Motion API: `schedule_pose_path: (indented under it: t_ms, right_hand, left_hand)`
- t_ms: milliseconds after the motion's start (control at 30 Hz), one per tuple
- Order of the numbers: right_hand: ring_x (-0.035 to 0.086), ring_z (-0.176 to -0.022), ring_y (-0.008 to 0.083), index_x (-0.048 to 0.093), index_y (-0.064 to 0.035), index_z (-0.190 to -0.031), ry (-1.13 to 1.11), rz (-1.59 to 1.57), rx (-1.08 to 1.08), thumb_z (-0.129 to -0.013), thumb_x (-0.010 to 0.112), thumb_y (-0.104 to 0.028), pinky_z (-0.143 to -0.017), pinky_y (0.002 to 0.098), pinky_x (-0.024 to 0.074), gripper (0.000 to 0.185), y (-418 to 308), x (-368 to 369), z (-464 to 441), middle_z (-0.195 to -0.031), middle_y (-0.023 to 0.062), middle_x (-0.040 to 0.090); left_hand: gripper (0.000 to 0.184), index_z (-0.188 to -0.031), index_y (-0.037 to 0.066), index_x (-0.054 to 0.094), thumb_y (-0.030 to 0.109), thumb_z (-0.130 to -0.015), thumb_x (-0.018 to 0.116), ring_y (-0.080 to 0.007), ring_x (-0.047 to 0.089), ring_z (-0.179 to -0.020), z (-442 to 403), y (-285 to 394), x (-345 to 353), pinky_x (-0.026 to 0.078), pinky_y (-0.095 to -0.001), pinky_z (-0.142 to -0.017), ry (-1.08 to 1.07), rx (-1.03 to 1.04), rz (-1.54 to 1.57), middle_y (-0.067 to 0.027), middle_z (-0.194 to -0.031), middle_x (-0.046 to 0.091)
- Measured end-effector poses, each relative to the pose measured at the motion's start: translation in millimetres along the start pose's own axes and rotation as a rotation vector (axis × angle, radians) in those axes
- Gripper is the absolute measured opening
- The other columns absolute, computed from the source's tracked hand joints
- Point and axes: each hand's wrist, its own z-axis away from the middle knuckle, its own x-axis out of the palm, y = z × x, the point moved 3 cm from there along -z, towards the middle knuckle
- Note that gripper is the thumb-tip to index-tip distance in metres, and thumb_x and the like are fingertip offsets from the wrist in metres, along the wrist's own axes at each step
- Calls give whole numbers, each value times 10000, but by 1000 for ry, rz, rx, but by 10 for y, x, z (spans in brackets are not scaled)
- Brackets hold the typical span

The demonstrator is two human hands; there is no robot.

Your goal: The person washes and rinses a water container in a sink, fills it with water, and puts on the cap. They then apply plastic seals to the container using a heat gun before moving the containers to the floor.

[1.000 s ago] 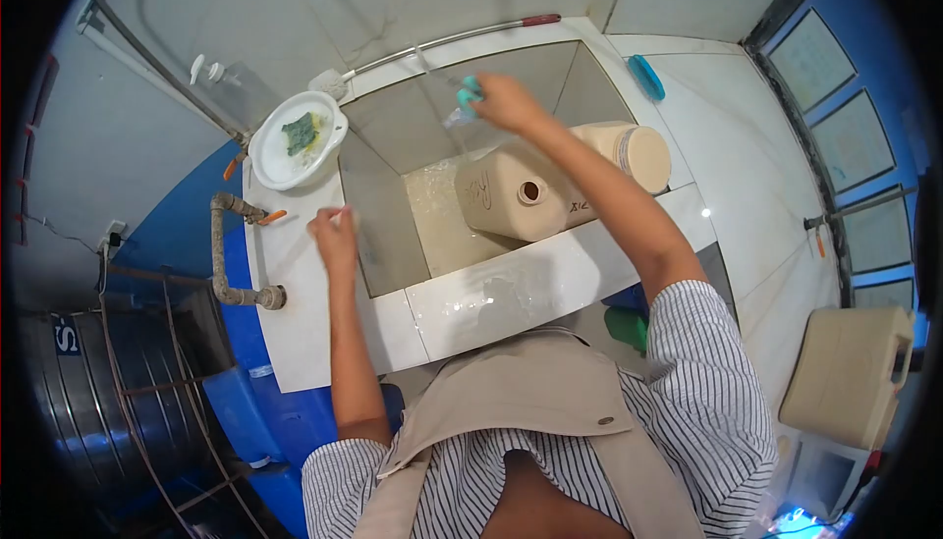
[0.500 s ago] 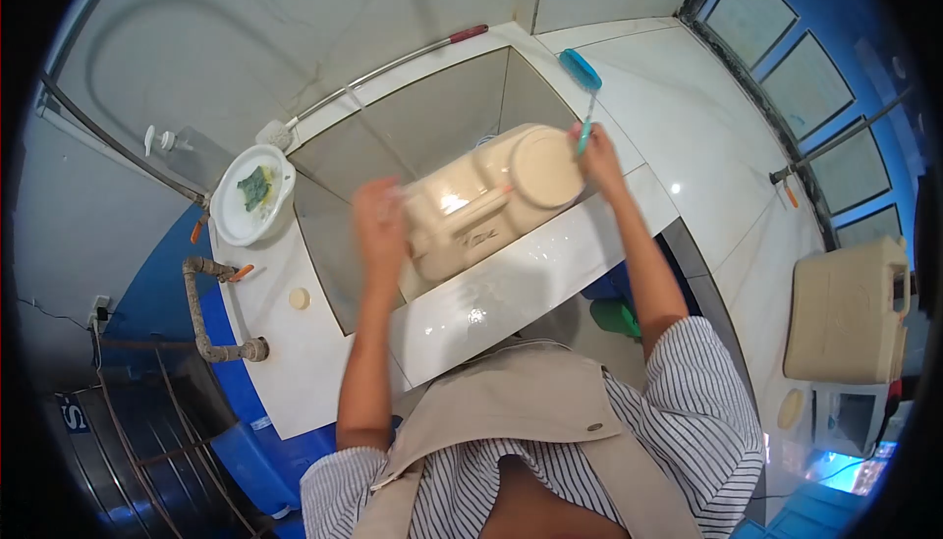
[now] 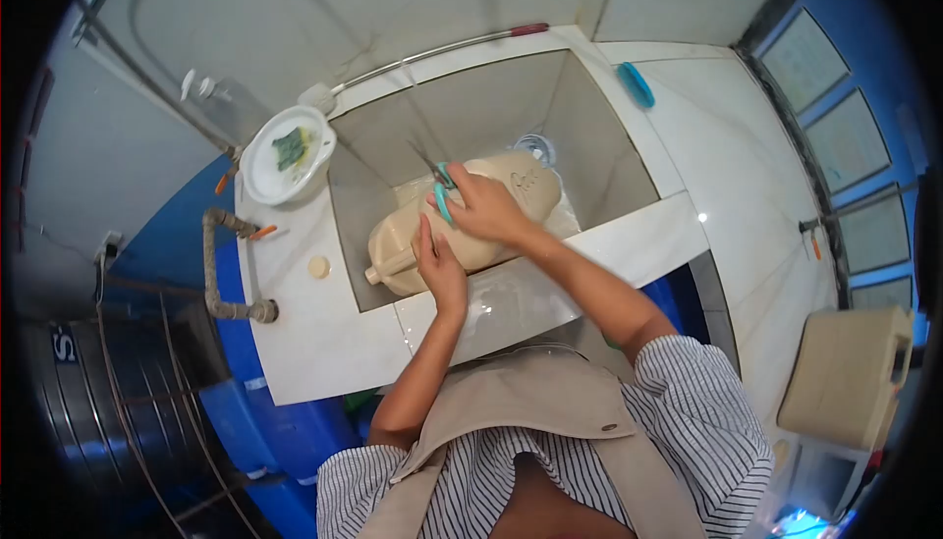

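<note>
While the beige jerrycan (image 3: pixel 405 227) lies on its side in the grey sink (image 3: pixel 609 136) at the frame's centre, my left hand (image 3: pixel 442 272) rests along it, fingers extended and gripping nothing that I can see, probably to steady that rounded plastic body. My right hand (image 3: pixel 483 207) holds scissors (image 3: pixel 441 203) by their teal loops, blades aimed towards the upper left, perhaps to spare the can their points (they're blurred, so I can't tell whether they're parted). At centre-left, a round beige cap (image 3: pixel 318 266) sits on the glossy white table (image 3: pixel 290 348), likely for easy reach; a coarse green sponge (image 3: pixel 291 149) lies in the smooth white basin (image 3: pixel 257 178).
</note>
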Motion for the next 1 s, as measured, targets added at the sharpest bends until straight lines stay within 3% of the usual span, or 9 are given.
schedule_pose_path:
  t_ms: [67,200,267,367,600,633,700,800,1000]
  right_hand:
    - [604,-831,310,523,-19,-991,-503,63,43,-820,516,-550,-684,383,451,558,-36,130,-376,-881,141,625]
    - [611,-868,221,533,-32,-1006,-597,-308,-38,-851,507,-520,-749,334,449,513,68,659,-960,-872,98,627]
    - [567,-960,159,495,-80,-1062,-400,-685,0,-891,466,-491,-816,293,438,446,131,714,-1145,-962,69,607]
    - [564,-1005,167,472,-65,-1103,-177,-936,-15,-909,457,-461,-907,306,425,442,193,245,-1304,-1024,85,591]
    - [480,-1158,214,365,-20,-1185,50,-604,-4,-959,384,-359,-1009,321,328,407,506,-595,-63,-1190,139,525]
    - [479,-1147,199,337,-12,-1213,89,-537,30,-972,372,-285,-1015,315,320,366,605,-551,156,-1198,124,517]
    - [466,-1166,228,337,-9,-1211,206,-434,32,-953,405,-214,-999,342,321,337,594,-365,569,-1221,123,504]
    - [501,-1129,271,346,-12,-1191,330,-213,-84,-929,436,-148,-942,383,365,309,504,-51,840,-1237,129,497]
    - [567,-964,385,395,16,-1137,79,-67,-75,-905,483,-311,-833,448,430,410,-9,12,61,-1106,183,561]
  left_hand:
    - [474,-1330,-20,362,161,-917,511,-214,435,-1162,214,-88,-171,354,-288,-940,-223,-373,-128,-177,-1247,421]
    - [575,-1334,-18,344,212,-867,588,-259,424,-1161,190,69,-255,347,-337,-947,-416,-300,-81,-217,-1263,402]
    - [575,-1281,-56,380,256,-850,599,-337,443,-1142,-106,784,-199,324,-396,-977,-196,501,-773,-229,-1248,438]
    - [613,-1268,-24,405,367,-830,581,-409,415,-1138,-344,709,55,328,-456,-957,-592,668,-809,-249,-1250,428]
    - [507,-1156,-3,499,394,-846,553,-386,511,-997,-528,791,-271,422,-411,-838,-1043,-477,-1130,-252,-1118,517]
    - [507,-1156,-3,499,394,-846,553,-386,511,-997,-519,705,-245,422,-411,-838,-1046,-477,-1130,-252,-1118,517]
    - [501,-1143,-31,483,392,-877,516,-381,523,-997,-594,702,-107,433,-421,-800,-455,499,-629,-264,-1109,518]
    - [489,-1149,-47,469,360,-883,521,-380,529,-1015,-591,499,118,439,-421,-814,-561,617,-540,-267,-1122,512]
    - [567,-1134,-87,447,422,-890,502,-375,621,-737,-469,259,-119,493,-441,-673,-453,-89,-635,-264,-794,594]
